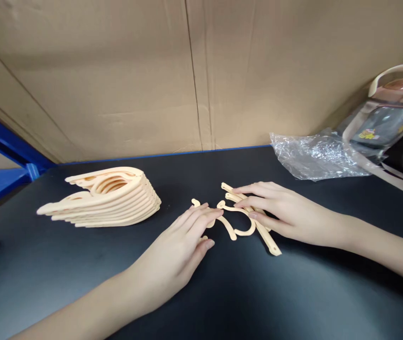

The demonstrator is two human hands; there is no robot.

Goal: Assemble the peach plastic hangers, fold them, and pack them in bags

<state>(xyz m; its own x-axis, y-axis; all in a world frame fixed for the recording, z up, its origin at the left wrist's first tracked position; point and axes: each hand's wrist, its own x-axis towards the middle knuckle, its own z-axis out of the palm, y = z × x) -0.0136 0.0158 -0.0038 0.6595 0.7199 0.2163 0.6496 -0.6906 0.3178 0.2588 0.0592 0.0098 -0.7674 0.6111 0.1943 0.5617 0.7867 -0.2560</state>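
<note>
The loose hanger pieces (238,222) lie mid-table on the black table (293,293), a curved hook crossing thin straight arms. Our right hand (279,210) rests flat on them, fingers stretched out and close together, gripping nothing. Our left hand (183,245) is spread flat too, its fingertips touching the hook's left end and its thumb on the table.

We judge this to be lining up or pressing the pieces together, not lifting them. The next move calls for pinning the arms while the hook is guided, since the overlapping parts could slide.

Well apart to the left sits a nested stack of hangers (109,198) of the same colour. Behind the right hand lie a crumpled plastic bag (314,156) and a strapped bottle (389,118). A cardboard wall (116,71) closes the back. Nothing stands between our hands and the pieces.
</note>
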